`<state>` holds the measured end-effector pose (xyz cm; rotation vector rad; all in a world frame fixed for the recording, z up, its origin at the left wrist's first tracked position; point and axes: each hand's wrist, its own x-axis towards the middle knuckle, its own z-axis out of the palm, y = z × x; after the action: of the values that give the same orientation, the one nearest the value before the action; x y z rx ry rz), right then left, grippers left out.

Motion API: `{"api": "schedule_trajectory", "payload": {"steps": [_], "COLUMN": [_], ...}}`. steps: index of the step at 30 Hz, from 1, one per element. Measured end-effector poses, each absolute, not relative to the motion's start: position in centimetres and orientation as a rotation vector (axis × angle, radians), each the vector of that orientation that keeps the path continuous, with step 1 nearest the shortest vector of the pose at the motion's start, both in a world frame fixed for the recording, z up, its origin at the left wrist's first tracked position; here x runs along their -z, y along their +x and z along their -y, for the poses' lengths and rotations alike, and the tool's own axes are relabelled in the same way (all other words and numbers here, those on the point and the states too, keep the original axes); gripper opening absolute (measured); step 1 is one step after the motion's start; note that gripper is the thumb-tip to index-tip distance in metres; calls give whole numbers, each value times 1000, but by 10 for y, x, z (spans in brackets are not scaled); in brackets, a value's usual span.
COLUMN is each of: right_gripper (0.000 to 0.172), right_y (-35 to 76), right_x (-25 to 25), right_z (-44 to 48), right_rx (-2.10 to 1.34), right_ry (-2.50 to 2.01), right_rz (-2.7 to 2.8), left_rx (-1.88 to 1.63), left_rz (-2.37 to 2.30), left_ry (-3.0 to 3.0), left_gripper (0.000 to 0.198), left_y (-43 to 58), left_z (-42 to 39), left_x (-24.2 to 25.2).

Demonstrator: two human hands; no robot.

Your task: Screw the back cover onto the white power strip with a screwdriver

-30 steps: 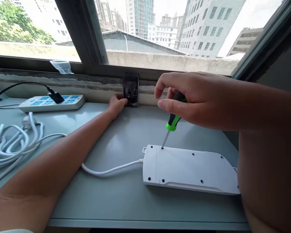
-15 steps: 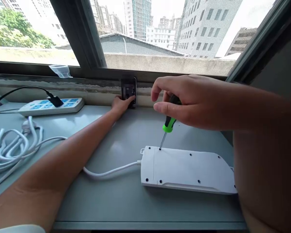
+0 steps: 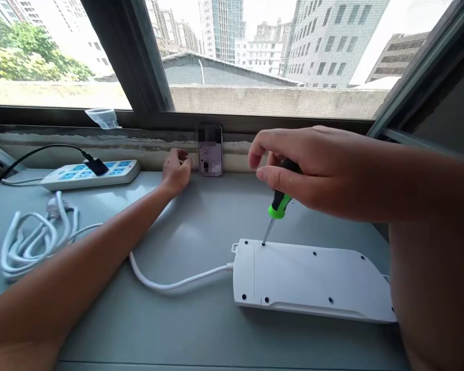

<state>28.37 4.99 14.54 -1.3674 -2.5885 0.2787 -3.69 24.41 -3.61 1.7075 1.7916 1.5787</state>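
My right hand [image 3: 294, 165] is wrapped round the handle of a black and green screwdriver [image 3: 280, 204]. Its shaft slants down, with the tip in a screw hole on the upper edge of a white power strip [image 3: 294, 273]. The strip lies face down, its back dotted with several dark screw holes, and a white cord [image 3: 178, 282] leaves its left end. My left hand [image 3: 177, 172] rests by the window sill, fingers loosely curled and apart, with nothing seen in them. Just right of it a phone [image 3: 210, 154] leans upright against the sill, its screen lit pinkish.
At the left back, a second power strip [image 3: 88, 175] with blue sockets holds a black plug [image 3: 96, 165]. Coiled white cord [image 3: 34, 242] lies in front of it. A clear plastic cup-like piece [image 3: 103, 118] sits on the window ledge. The grey table [image 3: 170, 330] meets the window wall.
My left hand has come off the phone and moved left. The phone's screen has turned from dark to pinkish. My right hand keeps the screwdriver in the same hole; the view has shifted slightly.
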Motion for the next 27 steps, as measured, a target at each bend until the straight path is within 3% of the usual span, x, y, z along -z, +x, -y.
{"api": "schedule_trajectory", "payload": {"steps": [6, 12, 18, 27], "right_gripper": [18, 20, 22, 18], "right_y": [288, 287, 294, 287], "right_x": [-138, -141, -141, -156], "right_z": [-55, -56, -61, -45], "right_rx": [-310, -377, -357, -363], "right_ry": [-1229, -1242, -1209, -1459], "right_rz": [2570, 2586, 2623, 2625], "left_rx": [-1601, -1429, -1191, -1283], "left_rz": [-1814, -1804, -1650, -1662], "left_ry": [1891, 1805, 1641, 1449], "left_gripper": [40, 26, 33, 30], "left_y": [-40, -39, -32, -17], "left_z": [-262, -263, -257, -255], "left_x": [19, 25, 39, 39]}}
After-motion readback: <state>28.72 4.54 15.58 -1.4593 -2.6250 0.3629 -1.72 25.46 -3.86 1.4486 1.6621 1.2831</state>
